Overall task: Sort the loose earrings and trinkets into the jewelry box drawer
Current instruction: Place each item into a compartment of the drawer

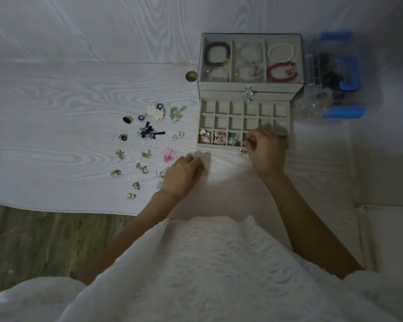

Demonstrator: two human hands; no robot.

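Note:
The jewelry box (250, 89) stands at the table's right, its gridded drawer (242, 123) pulled out toward me. The three front-left cells hold pink, gold and green pieces. My right hand (265, 152) hovers at the drawer's front edge, fingers curled, pinching a small clear earring (242, 151) that dangles just in front of the drawer. My left hand (184, 174) rests on the table below the pink flower earrings (169, 154), fingers curled down by a long clear drop earring (159, 180). Several loose earrings lie scattered to the left.
The box's top tray holds bead bracelets (217, 58) under a clear lid. A clear case with blue latches (333, 75) stands right of the box. A round brass knob (191, 76) sits by the wall. The table's front edge runs at lower left.

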